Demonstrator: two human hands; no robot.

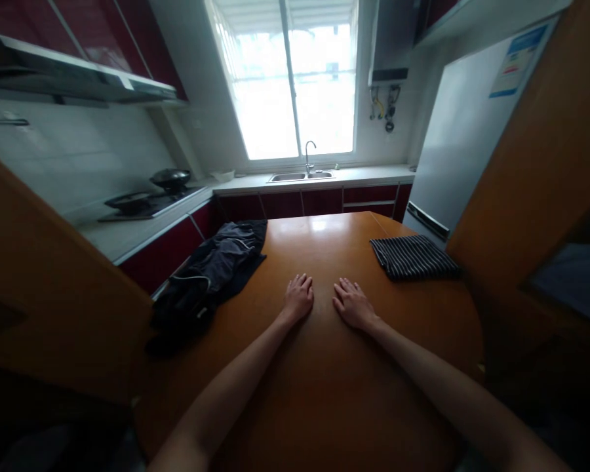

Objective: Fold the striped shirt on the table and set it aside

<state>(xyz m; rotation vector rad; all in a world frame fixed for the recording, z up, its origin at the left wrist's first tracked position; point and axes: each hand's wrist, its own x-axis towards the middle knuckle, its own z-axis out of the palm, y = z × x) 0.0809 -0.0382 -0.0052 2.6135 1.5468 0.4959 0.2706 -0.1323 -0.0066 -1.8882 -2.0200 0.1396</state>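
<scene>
My left hand [298, 296] and my right hand [351, 303] lie flat, palms down, side by side on the orange-brown wooden table [324, 393]. Both have fingers stretched out and hold nothing. A heap of dark clothing [211, 275] lies crumpled at the table's left edge, partly hanging over it, to the left of my left hand. A folded dark cloth with thin white stripes [413, 257] rests at the table's far right, beyond my right hand. Neither hand touches either cloth.
Behind the table runs a kitchen counter with a sink and tap [302, 174] under a bright window. A stove with a wok [170, 177] stands at the left. A white fridge [457, 151] is at the right. Wooden panels flank both sides.
</scene>
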